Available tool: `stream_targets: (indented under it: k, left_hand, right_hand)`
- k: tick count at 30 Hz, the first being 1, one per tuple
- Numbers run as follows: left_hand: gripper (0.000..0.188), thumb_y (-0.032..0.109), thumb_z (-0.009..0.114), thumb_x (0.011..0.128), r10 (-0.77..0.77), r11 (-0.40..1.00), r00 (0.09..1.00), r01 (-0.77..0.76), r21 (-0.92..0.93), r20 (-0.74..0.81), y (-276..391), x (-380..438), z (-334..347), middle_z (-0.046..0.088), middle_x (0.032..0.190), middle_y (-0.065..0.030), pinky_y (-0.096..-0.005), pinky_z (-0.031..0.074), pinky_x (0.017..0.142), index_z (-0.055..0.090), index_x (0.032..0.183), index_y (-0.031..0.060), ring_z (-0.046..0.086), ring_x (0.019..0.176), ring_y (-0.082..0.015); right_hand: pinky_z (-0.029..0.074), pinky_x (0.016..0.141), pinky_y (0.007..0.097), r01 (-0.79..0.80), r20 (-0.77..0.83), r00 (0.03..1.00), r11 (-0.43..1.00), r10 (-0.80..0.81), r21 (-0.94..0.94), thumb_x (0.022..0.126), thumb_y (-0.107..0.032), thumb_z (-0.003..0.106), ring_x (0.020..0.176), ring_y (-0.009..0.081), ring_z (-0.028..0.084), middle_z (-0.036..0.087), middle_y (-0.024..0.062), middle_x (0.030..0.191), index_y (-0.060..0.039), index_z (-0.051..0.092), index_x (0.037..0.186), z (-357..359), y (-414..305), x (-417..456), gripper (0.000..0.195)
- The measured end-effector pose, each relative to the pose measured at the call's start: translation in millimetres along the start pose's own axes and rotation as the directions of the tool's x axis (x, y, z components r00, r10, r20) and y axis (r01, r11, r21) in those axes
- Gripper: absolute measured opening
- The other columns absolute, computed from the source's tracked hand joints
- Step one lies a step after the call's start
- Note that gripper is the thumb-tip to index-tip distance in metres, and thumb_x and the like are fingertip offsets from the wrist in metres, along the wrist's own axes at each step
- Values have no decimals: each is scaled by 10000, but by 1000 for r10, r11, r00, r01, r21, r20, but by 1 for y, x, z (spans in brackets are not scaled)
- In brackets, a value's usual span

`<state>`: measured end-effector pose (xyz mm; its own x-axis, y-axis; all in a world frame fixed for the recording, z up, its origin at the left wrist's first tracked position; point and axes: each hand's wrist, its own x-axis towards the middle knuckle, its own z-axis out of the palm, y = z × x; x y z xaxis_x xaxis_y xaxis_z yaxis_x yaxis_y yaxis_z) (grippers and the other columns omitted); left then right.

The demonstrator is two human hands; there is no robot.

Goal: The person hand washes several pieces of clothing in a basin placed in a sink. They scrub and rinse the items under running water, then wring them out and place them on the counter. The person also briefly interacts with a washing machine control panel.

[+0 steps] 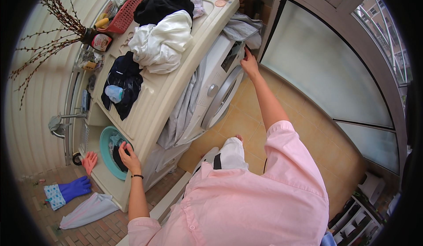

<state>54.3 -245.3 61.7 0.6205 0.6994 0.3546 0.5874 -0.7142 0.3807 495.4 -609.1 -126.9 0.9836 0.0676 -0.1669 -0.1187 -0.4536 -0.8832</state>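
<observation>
My left hand (130, 156) hovers over a turquoise basin (103, 147) that holds dark and light blue cloth; its fingers are slightly bent with nothing visible between them. My right hand (249, 63) reaches to the far end of the control panel of a front-loading washing machine (211, 77), a finger pointing at the panel's edge; whether it touches is unclear. The machine's round door (218, 104) faces the floor side. On the counter (158, 94) above it lie a white garment (162, 44), a black garment (165, 6) and a dark navy garment (127, 76) with a light blue item (114, 93) on top.
A red plastic basket (129, 11) and a jar (99, 42) with budded twigs stand along the counter's back. A faucet (74, 116) is beside the basin. Pink (89, 162) and blue rubber gloves (74, 189) lie near the sink. Grey cloth (243, 28) hangs over the machine; a frosted-glass door (324, 61) stands right.
</observation>
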Motion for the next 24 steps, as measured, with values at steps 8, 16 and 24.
stream_targets:
  k: [8,16,24]
  left_hand:
    - [309,274,515,913,37,999,999,-37,10,-3,-1,-1,0,585,999,-149,-373,413,828,550,1034,-8,542,946,-321]
    - [317,284,507,917,28,1000,1000,-28,-8,-9,1,-1,-1,587,984,-137,-355,421,805,560,1030,-8,552,897,-279]
    - [323,297,492,927,40,999,999,-40,12,-9,1,0,-2,595,998,-130,-336,429,801,573,1027,1,559,902,-268]
  right_hand:
    - [445,826,422,10,-29,1000,1000,-10,-10,659,-168,528,896,346,560,568,186,954,-180,398,1352,-1,-9,-7,705]
    - [452,822,414,-21,-13,1000,1000,21,-5,660,-163,525,899,334,567,573,184,942,-173,407,1345,2,-3,-7,695]
    - [456,806,406,-4,-33,999,1000,3,-21,673,-147,508,879,326,573,583,175,912,-164,408,1344,4,4,-9,679]
